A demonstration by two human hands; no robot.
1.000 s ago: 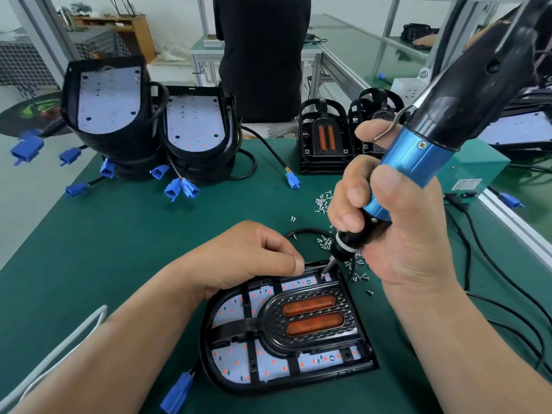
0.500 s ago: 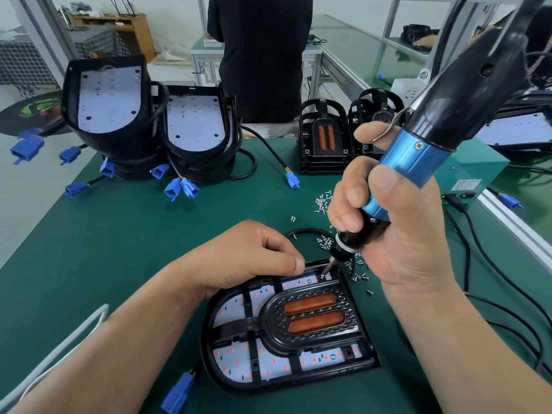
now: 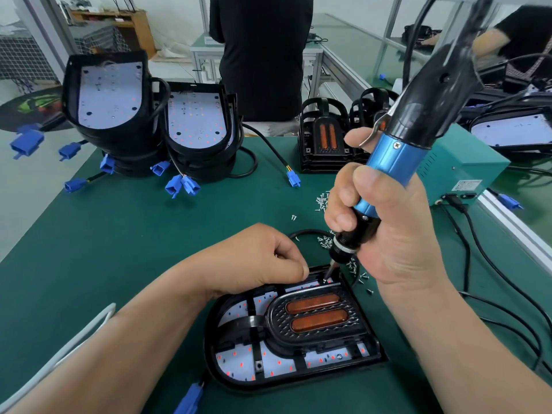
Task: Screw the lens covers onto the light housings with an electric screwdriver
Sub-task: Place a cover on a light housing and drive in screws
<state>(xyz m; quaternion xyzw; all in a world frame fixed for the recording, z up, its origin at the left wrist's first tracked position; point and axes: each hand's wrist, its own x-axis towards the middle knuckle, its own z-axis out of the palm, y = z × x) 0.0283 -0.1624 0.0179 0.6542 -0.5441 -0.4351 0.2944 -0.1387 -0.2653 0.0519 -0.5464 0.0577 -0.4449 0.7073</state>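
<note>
- Head view: at ten o'clock we see two stacks of light housings point(image 3: 116, 135), each topmost shell holding a white LED board point(image 3: 110, 94).
- At six o'clock the working housing point(image 3: 213, 366) holds the lens cover point(image 3: 313, 324); our left hand point(image 3: 254, 261) rests curled fingertips on its far rim, and we cannot tell whether they pinch anything.
- Our right hand point(image 3: 391, 234) grips the electric screwdriver point(image 3: 394, 162), bit point(image 3: 328, 271) on the cover's far corner.
- Loose screws point(image 3: 322, 201) lie at one o'clock.

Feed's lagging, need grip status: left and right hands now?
Left hand: fingers curled, on the housing edge; cannot tell if it pinches anything.
Right hand: grips the screwdriver.
</note>
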